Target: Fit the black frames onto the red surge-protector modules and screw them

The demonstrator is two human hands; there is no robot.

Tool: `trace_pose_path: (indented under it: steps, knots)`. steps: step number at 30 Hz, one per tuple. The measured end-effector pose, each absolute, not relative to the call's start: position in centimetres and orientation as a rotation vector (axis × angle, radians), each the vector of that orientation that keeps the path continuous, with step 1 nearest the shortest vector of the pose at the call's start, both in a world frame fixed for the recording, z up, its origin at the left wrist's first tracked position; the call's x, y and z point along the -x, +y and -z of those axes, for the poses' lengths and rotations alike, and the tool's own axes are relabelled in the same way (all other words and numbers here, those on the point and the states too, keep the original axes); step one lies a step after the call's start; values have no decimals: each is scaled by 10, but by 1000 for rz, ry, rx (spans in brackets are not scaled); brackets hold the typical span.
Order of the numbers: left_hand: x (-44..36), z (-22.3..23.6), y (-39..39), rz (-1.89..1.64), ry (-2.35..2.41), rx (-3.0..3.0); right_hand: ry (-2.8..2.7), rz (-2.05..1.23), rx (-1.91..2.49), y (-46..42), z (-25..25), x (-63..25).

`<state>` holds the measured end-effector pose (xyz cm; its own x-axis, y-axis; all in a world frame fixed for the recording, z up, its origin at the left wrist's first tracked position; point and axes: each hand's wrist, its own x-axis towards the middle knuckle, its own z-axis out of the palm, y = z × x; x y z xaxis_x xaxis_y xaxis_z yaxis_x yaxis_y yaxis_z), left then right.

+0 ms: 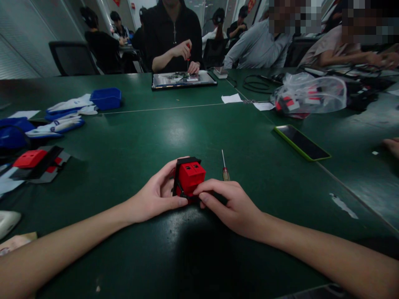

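Near the middle of the green table is a red plastic block with two small dark slots on top and a black frame around one side. My left hand grips it from the left, thumb low at the front and fingers behind the frame. At the block's lower right corner, the thumb and index finger of my right hand are pinched together on its edge. What lies right between those fingertips is hidden. A small screwdriver with a clear handle lies just beyond my right hand.
A green-cased phone lies to the right, below a clear plastic bag with red parts. On the left are gloves, a blue tray and another red-and-black part. A co-worker works over a flat panel.
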<state>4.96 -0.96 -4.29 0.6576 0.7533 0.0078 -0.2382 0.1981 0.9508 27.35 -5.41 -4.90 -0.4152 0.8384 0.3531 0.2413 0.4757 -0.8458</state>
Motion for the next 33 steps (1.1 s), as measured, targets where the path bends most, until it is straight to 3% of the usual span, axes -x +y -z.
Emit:
trace_pose_path:
  steps: [33]
  knots:
    - [-48,42,-12,-741,577,-1179,-1831,-970,1040,-51,49,-277]
